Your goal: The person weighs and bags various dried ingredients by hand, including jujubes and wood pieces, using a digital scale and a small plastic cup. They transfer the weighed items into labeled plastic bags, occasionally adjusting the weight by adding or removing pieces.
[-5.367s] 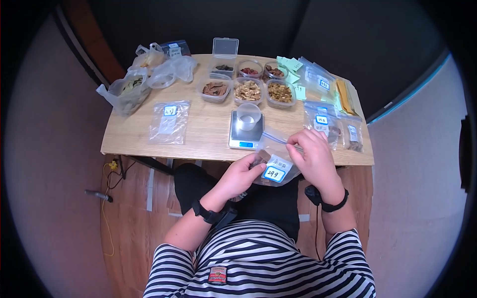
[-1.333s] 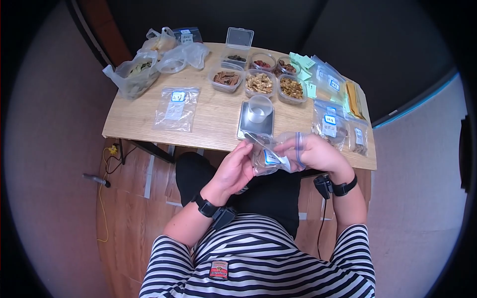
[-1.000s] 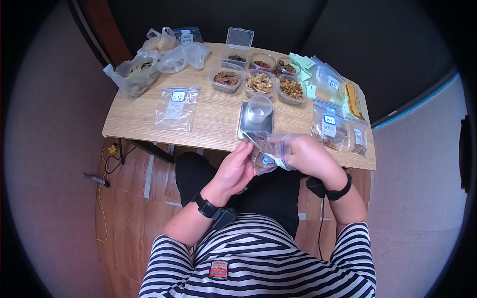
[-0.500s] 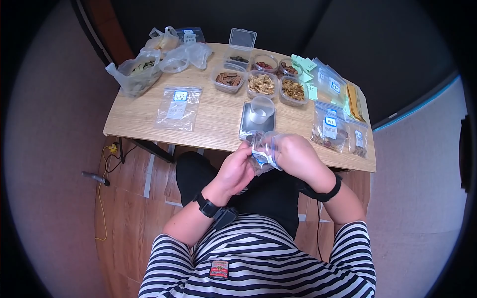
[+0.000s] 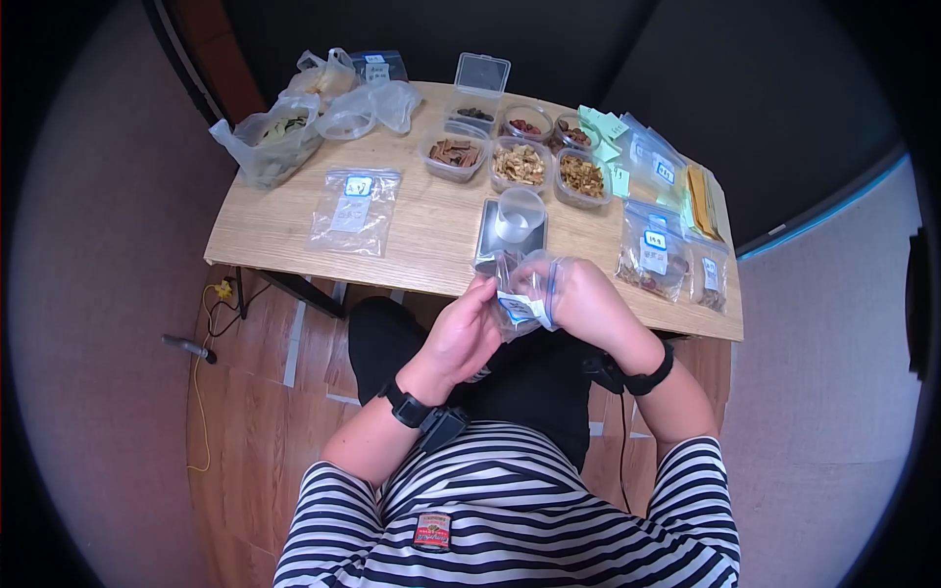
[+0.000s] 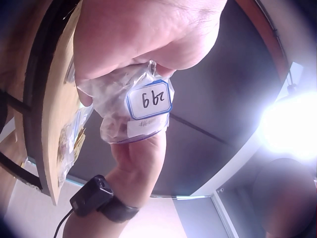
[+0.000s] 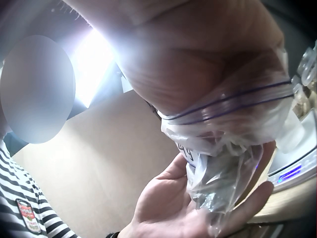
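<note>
A clear zip-lock bag point(image 5: 520, 310) with a blue-framed label point(image 6: 149, 100) reading 29g is held just beyond the table's front edge. My left hand point(image 5: 463, 335) grips the bag's lower end, its fingers bent round the plastic. My right hand point(image 5: 596, 302) reaches through the bag's mouth, with the purple zip strip point(image 7: 237, 104) lying across it. Crumpled plastic hides the right fingertips, and I cannot tell whether they hold anything. Just beyond the bag, a translucent plastic cup point(image 5: 520, 218) stands on a digital scale point(image 5: 537, 247) with a lit display.
Plastic tubs of bark strips point(image 5: 454, 154), pale slices point(image 5: 520, 167) and yellow-brown pieces point(image 5: 581, 176) stand behind the scale. A flat labelled bag point(image 5: 355, 220) lies left; filled bags point(image 5: 655, 257) and brown envelopes point(image 5: 701, 201) lie right. Carrier bags point(image 5: 270, 147) sit at the back left.
My right hand first pinched the bag's top edge, then went inside its mouth and moved left towards my left hand. The left hand has kept its grip; brown pieces showed in the bag earlier.
</note>
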`<act>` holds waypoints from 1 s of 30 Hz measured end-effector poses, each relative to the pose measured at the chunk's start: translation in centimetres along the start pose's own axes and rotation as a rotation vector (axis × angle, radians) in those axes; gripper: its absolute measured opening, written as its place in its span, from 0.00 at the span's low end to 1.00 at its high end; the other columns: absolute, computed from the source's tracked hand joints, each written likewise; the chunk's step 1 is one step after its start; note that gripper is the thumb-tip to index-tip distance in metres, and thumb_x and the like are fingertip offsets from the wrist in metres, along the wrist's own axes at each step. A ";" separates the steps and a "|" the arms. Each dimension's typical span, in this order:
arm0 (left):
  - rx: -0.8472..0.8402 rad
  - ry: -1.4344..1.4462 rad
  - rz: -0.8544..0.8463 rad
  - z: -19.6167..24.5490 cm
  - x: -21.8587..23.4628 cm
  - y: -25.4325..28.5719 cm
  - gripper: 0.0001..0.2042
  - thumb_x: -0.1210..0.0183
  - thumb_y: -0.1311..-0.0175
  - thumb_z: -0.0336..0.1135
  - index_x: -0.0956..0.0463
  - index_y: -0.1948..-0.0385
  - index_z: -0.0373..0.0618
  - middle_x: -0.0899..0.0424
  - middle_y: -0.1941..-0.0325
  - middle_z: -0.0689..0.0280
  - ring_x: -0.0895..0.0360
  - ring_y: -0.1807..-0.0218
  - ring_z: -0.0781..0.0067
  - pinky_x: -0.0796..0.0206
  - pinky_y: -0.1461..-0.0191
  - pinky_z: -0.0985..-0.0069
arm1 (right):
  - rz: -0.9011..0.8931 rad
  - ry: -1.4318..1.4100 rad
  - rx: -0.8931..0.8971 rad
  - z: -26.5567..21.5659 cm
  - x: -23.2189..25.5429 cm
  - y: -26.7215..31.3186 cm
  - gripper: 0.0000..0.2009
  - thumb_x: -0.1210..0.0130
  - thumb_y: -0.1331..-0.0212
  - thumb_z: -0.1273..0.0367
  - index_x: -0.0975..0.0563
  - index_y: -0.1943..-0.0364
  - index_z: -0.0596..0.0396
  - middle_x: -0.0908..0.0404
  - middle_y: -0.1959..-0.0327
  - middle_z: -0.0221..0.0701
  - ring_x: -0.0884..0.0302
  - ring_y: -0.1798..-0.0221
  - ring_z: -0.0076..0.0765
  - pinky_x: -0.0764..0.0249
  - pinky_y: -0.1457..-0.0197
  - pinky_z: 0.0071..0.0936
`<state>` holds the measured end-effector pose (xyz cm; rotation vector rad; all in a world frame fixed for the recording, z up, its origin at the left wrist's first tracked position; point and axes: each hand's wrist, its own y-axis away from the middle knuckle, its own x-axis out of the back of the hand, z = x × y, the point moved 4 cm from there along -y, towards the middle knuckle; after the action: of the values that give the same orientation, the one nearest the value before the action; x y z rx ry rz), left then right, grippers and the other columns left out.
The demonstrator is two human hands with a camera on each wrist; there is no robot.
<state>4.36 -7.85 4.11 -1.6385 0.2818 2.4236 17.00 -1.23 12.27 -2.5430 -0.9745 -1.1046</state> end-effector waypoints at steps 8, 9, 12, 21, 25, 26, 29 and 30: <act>0.009 -0.082 0.053 0.0 0.9 0.0 0.20 0.61 0.19 0.40 0.39 0.31 0.47 0.27 0.33 0.58 0.27 0.33 0.61 0.37 0.27 0.55 | -0.083 -0.035 0.191 -0.5 0.3 0.5 0.12 0.37 0.40 0.68 0.16 0.53 0.53 0.16 0.56 0.41 0.17 0.56 0.50 0.23 0.52 0.37; 0.011 -0.082 0.054 0.0 0.9 0.0 0.20 0.61 0.19 0.40 0.39 0.31 0.47 0.27 0.33 0.58 0.27 0.33 0.61 0.37 0.27 0.55 | -0.071 0.049 0.317 -0.8 0.3 0.6 0.14 0.38 0.41 0.69 0.16 0.51 0.52 0.15 0.55 0.42 0.18 0.55 0.53 0.23 0.52 0.39; 0.050 -0.056 0.094 -0.1 0.8 0.1 0.20 0.61 0.19 0.41 0.38 0.31 0.47 0.27 0.33 0.57 0.26 0.33 0.61 0.35 0.28 0.55 | -0.079 0.169 0.347 0.1 -0.1 0.8 0.17 0.38 0.43 0.70 0.17 0.48 0.49 0.15 0.53 0.40 0.18 0.54 0.55 0.22 0.52 0.41; 0.086 -0.030 0.049 0.3 1.2 -0.3 0.21 0.60 0.19 0.45 0.37 0.32 0.47 0.26 0.32 0.56 0.26 0.32 0.57 0.35 0.29 0.54 | -0.082 0.214 0.356 -0.7 -0.1 1.2 0.21 0.39 0.43 0.73 0.21 0.43 0.45 0.16 0.52 0.39 0.18 0.55 0.55 0.22 0.54 0.43; 0.093 -0.012 0.039 0.5 1.2 -0.4 0.21 0.60 0.19 0.45 0.36 0.32 0.47 0.26 0.32 0.56 0.26 0.33 0.58 0.34 0.29 0.54 | -0.047 0.167 0.370 -0.6 -0.2 1.0 0.19 0.39 0.44 0.73 0.20 0.46 0.47 0.16 0.53 0.39 0.18 0.54 0.55 0.22 0.54 0.43; 0.082 -0.008 0.049 0.5 1.2 -0.4 0.20 0.61 0.19 0.44 0.36 0.32 0.46 0.26 0.33 0.56 0.25 0.33 0.58 0.34 0.29 0.54 | -0.057 0.137 0.314 -0.3 -0.1 1.0 0.19 0.37 0.45 0.73 0.21 0.47 0.48 0.17 0.52 0.39 0.18 0.52 0.54 0.22 0.51 0.41; 0.065 -0.001 0.046 0.7 1.3 -0.4 0.20 0.61 0.18 0.44 0.35 0.33 0.47 0.25 0.33 0.57 0.25 0.34 0.58 0.32 0.30 0.55 | -0.106 0.100 0.228 -0.3 0.1 0.8 0.20 0.35 0.46 0.72 0.21 0.47 0.49 0.17 0.52 0.40 0.18 0.50 0.53 0.23 0.48 0.38; 0.065 -0.001 0.046 0.8 1.3 -0.5 0.20 0.61 0.18 0.44 0.35 0.33 0.47 0.25 0.33 0.57 0.25 0.34 0.58 0.32 0.30 0.55 | -0.144 0.092 0.197 -0.2 0.0 0.8 0.20 0.34 0.47 0.72 0.21 0.46 0.50 0.16 0.52 0.40 0.18 0.50 0.53 0.23 0.48 0.38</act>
<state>3.31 -7.12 3.14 -1.6204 0.3984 2.4215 17.37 -1.91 12.50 -2.2766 -1.1940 -1.0927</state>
